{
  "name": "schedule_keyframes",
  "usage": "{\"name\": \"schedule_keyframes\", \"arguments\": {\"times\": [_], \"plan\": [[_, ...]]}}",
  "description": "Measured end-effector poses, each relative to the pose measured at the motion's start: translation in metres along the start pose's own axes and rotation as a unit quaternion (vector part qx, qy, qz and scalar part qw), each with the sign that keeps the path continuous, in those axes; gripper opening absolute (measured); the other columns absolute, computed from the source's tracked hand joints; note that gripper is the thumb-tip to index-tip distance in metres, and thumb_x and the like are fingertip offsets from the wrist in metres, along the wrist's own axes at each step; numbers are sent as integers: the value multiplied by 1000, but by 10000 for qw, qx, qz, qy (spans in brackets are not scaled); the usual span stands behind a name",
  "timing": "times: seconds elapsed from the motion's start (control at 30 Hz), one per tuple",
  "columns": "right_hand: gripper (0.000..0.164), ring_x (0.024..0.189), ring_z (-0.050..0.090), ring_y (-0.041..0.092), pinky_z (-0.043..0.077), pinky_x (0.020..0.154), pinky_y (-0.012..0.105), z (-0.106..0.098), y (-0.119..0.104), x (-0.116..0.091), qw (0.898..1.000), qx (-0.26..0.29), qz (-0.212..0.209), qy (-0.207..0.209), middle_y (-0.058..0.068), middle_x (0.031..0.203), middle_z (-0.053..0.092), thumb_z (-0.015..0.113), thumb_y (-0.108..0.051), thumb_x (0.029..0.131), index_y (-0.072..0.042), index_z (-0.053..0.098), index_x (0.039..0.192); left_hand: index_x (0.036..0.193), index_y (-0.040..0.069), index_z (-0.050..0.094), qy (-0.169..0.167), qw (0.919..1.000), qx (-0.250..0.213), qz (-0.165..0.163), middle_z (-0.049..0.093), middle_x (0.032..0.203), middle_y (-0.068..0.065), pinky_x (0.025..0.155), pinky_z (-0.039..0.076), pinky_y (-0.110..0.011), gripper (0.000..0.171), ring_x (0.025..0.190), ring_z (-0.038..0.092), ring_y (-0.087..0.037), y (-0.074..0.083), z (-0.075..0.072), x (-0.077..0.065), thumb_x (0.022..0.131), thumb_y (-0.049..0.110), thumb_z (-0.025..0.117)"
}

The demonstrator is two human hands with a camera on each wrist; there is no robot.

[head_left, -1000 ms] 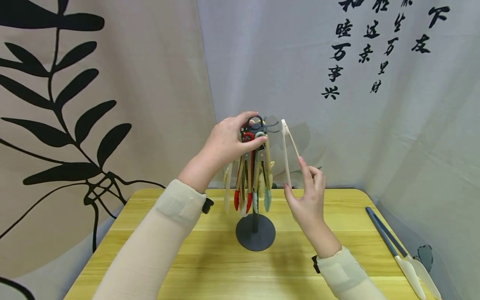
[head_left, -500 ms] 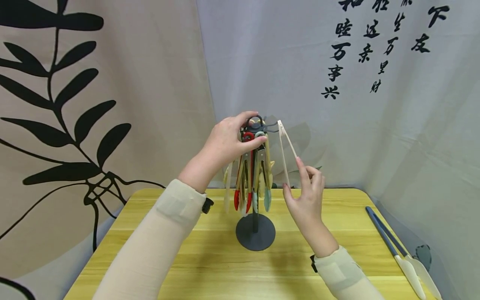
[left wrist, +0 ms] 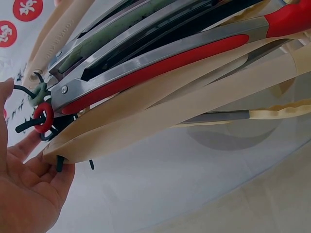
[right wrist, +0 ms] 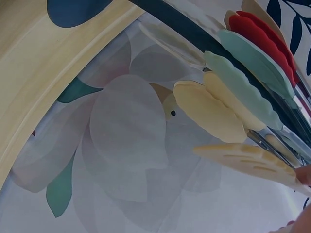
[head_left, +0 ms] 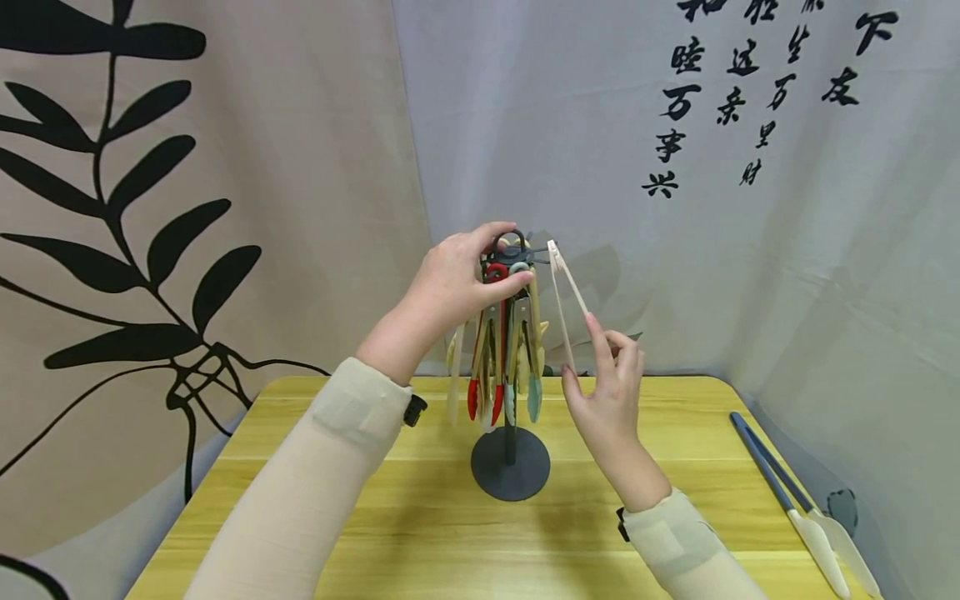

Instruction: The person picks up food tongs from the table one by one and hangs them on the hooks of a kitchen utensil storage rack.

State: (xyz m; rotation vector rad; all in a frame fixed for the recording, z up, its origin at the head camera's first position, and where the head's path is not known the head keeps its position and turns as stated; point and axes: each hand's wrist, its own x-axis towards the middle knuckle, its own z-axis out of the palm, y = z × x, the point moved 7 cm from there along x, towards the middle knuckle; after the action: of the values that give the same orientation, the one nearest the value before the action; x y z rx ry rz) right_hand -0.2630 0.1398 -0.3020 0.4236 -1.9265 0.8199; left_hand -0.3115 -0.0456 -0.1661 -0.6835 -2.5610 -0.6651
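My left hand point(head_left: 461, 271) grips the top of a dark utensil stand point(head_left: 511, 464), thumb and fingers around its ring of hooks. Several tongs hang there, including red-tipped tongs point(head_left: 473, 400) and teal-tipped tongs point(head_left: 535, 400). In the left wrist view, my fingers point(left wrist: 36, 182) lie against the hooks beside hanging beige tongs point(left wrist: 160, 116). My right hand point(head_left: 611, 383) pinches cream tongs point(head_left: 572, 283) by their two arms, thumb on one and index finger on the other. Their joined end is up, right at a hook on the stand's right. The right wrist view shows their broad tip point(right wrist: 243, 158).
On the wooden table's point(head_left: 637, 533) right edge lie blue-handled tongs point(head_left: 772, 467) with long cream ends. A printed cloth backdrop point(head_left: 562, 108) hangs close behind the stand, and another cloth side slopes along the right edge.
My right hand has moved left with the cream tongs, bringing their joined end from beside the hook tips to overlapping them. The left hand and the stand have stayed put.
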Motion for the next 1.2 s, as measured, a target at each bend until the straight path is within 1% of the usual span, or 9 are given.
{"name": "schedule_keyframes", "arguments": {"times": [0.17, 0.43, 0.63, 1.2], "plan": [[76, 93, 36, 35, 33, 76, 41, 1, 0, -1, 10000, -65, 8, -10, 20, 115, 41, 76, -1, 74, -14, 44, 141, 140, 27, 44, 1, 10000, 4, 0, 62, 115, -3, 92, 46, -39, 67, 106, 55, -20, 0, 0, 0, 83, 56, 63], [80, 96, 37, 34, 33, 78, 41, 5, 0, -2, 9999, -105, 61, -47, 19, 116, 41, 76, -2, 75, -20, 40, 144, 140, 28, 44, 23, 10000, -19, -38, 61, 116, -3, 92, 47, -39, 66, 106, 55, -20, -1, 1, 0, 83, 55, 63], [81, 99, 37, 35, 34, 78, 41, 7, 1, -3, 9998, -146, 83, -57, 19, 116, 39, 75, -2, 76, -21, 38, 145, 140, 29, 44, 1, 9999, -55, -87, 61, 118, -3, 92, 46, -40, 66, 107, 55, -21, 0, 0, 0, 83, 56, 63], [81, 93, 37, 35, 35, 75, 43, 15, -1, -4, 9992, -386, 0, -62, 19, 119, 40, 75, -4, 77, -23, 37, 145, 141, 29, 43, -35, 9999, -39, -133, 61, 118, -4, 92, 47, -39, 67, 107, 55, -21, -2, 2, 0, 83, 55, 63]]}}
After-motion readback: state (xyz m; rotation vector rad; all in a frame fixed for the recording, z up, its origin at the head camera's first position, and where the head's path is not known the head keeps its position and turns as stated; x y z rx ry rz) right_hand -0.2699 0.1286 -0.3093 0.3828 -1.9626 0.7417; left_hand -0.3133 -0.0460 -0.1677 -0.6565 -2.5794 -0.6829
